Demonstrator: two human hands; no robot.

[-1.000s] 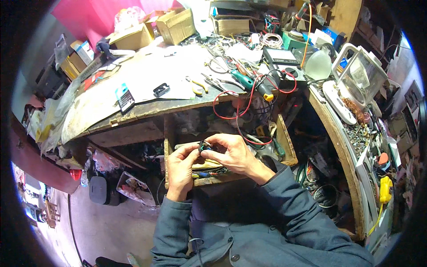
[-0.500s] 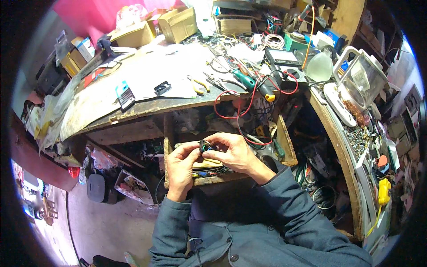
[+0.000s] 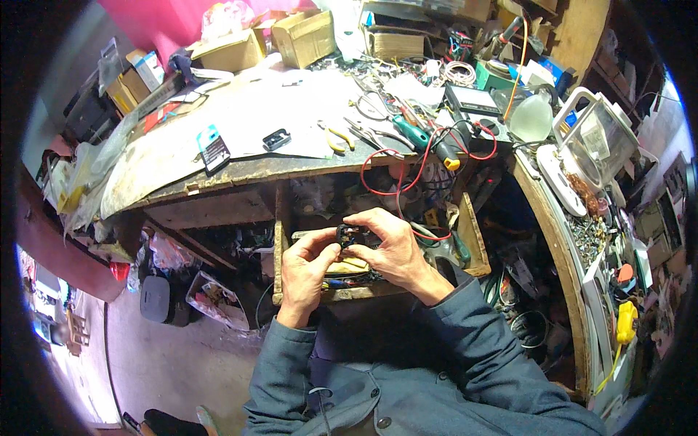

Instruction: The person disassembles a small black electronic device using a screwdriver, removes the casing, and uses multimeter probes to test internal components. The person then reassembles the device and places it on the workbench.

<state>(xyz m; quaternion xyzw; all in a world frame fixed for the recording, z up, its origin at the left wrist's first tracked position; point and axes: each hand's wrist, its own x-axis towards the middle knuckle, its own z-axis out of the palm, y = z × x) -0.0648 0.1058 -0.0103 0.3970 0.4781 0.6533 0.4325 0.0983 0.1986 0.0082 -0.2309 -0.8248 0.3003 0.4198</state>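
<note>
Over the open drawer (image 3: 476, 240), both hands pinch a small black part (image 3: 350, 236) with bits of metal showing inside it; its exact kind is too small to make out. My left hand (image 3: 304, 269) grips it between thumb and fingers from the left. From the right, my right hand (image 3: 400, 251) has its forefinger along the top and its thumb below. Past the hands, a small black plastic shell (image 3: 276, 139) lies on the bench (image 3: 171, 163). Beside it are yellow-handled pliers (image 3: 337, 138) and a dark flat packet (image 3: 213, 151).
Red and black leads (image 3: 369, 174) hang over the bench edge into the drawer. A green-handled screwdriver (image 3: 411, 132) and more pliers lie near a black meter (image 3: 472, 99). Cardboard boxes (image 3: 304, 38) stand at the back. A clear plastic container (image 3: 600, 134) is at the right.
The black part has been turned in my fingers, so its metal bits now show. Both hands still hold it, and the whole view has shifted slightly.
</note>
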